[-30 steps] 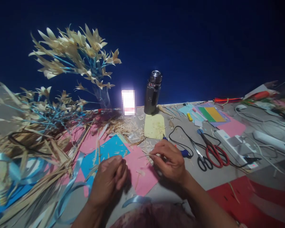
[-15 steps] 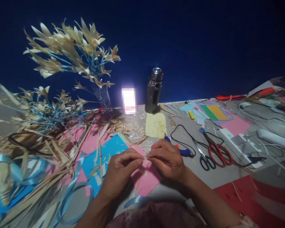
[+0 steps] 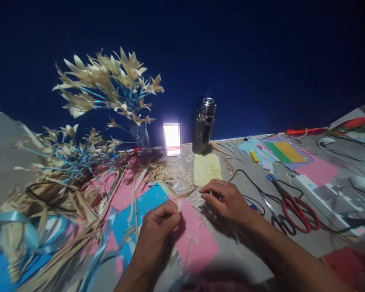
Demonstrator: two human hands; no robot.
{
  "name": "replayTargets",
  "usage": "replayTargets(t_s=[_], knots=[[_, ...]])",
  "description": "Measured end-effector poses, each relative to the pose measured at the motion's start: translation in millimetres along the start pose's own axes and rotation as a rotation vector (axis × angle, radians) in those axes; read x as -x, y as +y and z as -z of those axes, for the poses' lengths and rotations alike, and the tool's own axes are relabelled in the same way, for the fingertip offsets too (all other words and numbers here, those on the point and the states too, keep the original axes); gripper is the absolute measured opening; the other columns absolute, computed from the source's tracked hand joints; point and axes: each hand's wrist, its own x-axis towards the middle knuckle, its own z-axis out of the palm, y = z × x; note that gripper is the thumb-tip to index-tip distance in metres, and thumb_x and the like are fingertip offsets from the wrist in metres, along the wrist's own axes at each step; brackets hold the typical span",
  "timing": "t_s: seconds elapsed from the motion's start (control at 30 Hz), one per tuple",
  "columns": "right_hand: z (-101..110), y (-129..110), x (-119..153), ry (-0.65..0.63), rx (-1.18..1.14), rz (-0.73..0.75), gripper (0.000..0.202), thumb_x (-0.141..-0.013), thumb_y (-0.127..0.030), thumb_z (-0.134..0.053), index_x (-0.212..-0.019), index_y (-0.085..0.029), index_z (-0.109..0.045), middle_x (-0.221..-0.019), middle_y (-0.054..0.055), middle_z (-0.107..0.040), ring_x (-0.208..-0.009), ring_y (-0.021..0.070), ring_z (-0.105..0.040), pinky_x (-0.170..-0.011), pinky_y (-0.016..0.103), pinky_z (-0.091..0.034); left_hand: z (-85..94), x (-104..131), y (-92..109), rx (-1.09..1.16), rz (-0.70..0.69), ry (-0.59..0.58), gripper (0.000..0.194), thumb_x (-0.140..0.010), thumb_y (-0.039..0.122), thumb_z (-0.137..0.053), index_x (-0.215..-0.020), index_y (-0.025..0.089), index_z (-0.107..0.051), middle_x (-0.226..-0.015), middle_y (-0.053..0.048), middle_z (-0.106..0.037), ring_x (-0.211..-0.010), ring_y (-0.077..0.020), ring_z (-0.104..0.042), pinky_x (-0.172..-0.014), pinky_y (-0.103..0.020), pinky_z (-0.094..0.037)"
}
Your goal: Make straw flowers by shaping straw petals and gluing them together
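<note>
My left hand (image 3: 161, 223) pinches a small whitish piece (image 3: 179, 207) between thumb and fingertips, over the edge of the pink sheet (image 3: 197, 239). To its right, my right hand (image 3: 225, 200) is apart from it, just below the pale yellow pad (image 3: 207, 170). The thumb and fingers of that hand are parted, and nothing shows between them. Under and left of my left hand lies a blue sheet (image 3: 146, 202) with pale scraps on it.
Scissors with red handles (image 3: 301, 214), a smaller dark-handled pair and a power strip (image 3: 325, 198) lie at the right. A dark flask (image 3: 203, 129) stands at the back. Dried-leaf flowers (image 3: 109, 81), strips and blue ribbon (image 3: 12, 221) fill the left.
My hands have come apart; the right one has moved away to the right and its fingers have parted. The small piece stays in my left hand. The whole view has shifted.
</note>
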Motion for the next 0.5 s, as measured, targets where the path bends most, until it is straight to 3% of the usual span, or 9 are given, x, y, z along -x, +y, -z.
replayTargets(t_s=[0.13,0.23,0.37,0.5], knots=[[3,22,-31,-0.231,0.202,-0.203,0.013,-0.093,-0.018,-0.065,-0.090,-0.018,-0.077,-0.090,0.006,-0.079,-0.085,0.0196,-0.071,-0.077,0.029,-0.047,10.3,3,-2,0.050,0.047,0.097,0.032,-0.062,0.038,-0.094,-0.062,0.016,-0.070,-0.066,-0.001,-0.059,-0.066,-0.0153,-0.053,-0.067,-0.029,-0.044],[-2,32,-61,-0.354,0.318,-0.304,0.016,-0.094,-0.021,-0.064,-0.092,-0.019,-0.080,-0.093,0.004,-0.081,-0.085,0.0186,-0.072,-0.073,0.026,-0.044,15.2,3,-7,0.163,0.113,0.134,0.033,-0.060,0.038,-0.096,-0.065,0.017,-0.070,-0.067,-0.002,-0.063,-0.067,-0.0180,-0.057,-0.071,-0.033,-0.047],[-18,48,-99,-0.406,0.409,-0.330,0.017,-0.092,-0.027,-0.066,-0.094,-0.022,-0.082,-0.092,0.004,-0.082,-0.083,0.0197,-0.073,-0.067,0.026,-0.042,15.9,2,-5,0.276,0.122,0.122,0.033,-0.064,0.039,-0.093,-0.065,0.017,-0.069,-0.067,-0.002,-0.061,-0.069,-0.0191,-0.057,-0.070,-0.033,-0.047],[-29,71,-122,-0.383,0.579,-0.378,0.021,-0.093,-0.022,-0.062,-0.099,-0.018,-0.082,-0.103,0.013,-0.081,-0.094,0.0262,-0.075,-0.072,0.028,-0.044,17.3,-1,1,0.356,0.152,0.142,0.033,-0.068,0.042,-0.091,-0.066,0.017,-0.069,-0.067,-0.002,-0.059,-0.065,-0.0171,-0.053,-0.064,-0.031,-0.047]])
